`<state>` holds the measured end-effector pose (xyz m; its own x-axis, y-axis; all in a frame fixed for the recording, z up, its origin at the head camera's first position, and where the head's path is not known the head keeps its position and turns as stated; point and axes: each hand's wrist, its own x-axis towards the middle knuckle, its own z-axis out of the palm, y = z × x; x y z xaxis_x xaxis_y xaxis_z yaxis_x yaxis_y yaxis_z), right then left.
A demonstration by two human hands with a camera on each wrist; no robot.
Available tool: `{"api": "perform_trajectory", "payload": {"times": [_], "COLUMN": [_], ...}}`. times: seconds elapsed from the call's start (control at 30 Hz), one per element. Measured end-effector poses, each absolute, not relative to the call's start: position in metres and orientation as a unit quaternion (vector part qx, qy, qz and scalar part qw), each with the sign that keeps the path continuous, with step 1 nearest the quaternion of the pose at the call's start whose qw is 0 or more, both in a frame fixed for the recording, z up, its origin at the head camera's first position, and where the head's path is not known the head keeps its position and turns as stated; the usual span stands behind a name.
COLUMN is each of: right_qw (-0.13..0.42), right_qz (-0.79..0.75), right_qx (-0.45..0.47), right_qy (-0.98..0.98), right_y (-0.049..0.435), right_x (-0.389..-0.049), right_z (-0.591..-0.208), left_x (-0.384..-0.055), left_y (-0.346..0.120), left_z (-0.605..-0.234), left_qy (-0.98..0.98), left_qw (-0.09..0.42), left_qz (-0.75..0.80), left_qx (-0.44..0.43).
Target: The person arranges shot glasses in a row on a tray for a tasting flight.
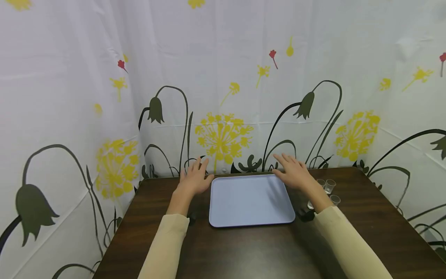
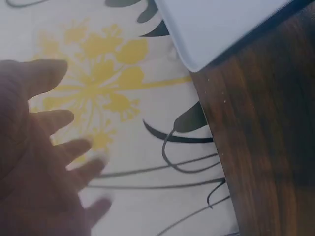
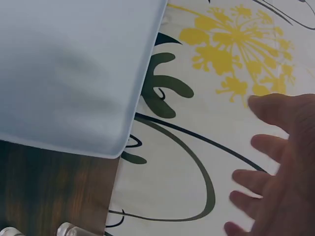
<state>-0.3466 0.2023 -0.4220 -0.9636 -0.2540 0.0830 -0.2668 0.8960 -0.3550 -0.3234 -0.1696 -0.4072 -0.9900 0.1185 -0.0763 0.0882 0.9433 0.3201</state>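
A pale blue-grey rectangular tray (image 1: 249, 201) lies on the dark wooden table near its far edge, with nothing on it. Just past the tray's left side, my left hand (image 1: 194, 179) is raised above the table, fingers spread. My right hand (image 1: 294, 172) hovers by the tray's far right corner, its fingers extended too. Both wrist views show the fingers apart and holding nothing: the left hand (image 2: 44, 142) and the right hand (image 3: 280, 162) each appear beside a corner of the tray.
Several small clear glasses (image 1: 335, 200) stand to the right of the tray, partly hidden behind my right forearm. A white curtain (image 1: 223, 77) with flower prints hangs behind the table and along its sides. The brown tabletop (image 1: 244, 252) extends toward me.
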Motion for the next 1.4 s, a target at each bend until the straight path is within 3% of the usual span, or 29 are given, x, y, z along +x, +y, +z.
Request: {"api": "perform_trajectory", "payload": {"times": [0.2,0.4,0.6,0.87,1.4], "right_qw": [0.092,0.105,0.087,-0.014,-0.099], "right_qz": [0.215,0.231,0.247,0.258,0.183], "right_qx": [0.144,0.145,0.123,0.083,0.010], "right_qy": [-0.962,-0.956,-0.957,-0.962,-0.978], "right_y": [0.209,0.217,0.236,0.265,0.301], "right_x": [-0.325,-0.301,-0.277,-0.255,-0.269], "right_z": [-0.423,-0.422,-0.416,-0.413,-0.431], "left_x": [-0.299,-0.280,-0.271,-0.266,-0.270], "left_y": [-0.176,-0.183,-0.184,-0.179,-0.177], "left_z": [-0.413,-0.434,-0.459,-0.479,-0.488], "left_qy": [0.977,0.963,0.955,0.942,0.939], "left_qw": [-0.019,-0.059,-0.020,0.099,0.111], "left_qz": [0.208,0.263,0.296,0.317,0.315], "left_qx": [0.037,0.018,0.009,0.039,0.084]}}
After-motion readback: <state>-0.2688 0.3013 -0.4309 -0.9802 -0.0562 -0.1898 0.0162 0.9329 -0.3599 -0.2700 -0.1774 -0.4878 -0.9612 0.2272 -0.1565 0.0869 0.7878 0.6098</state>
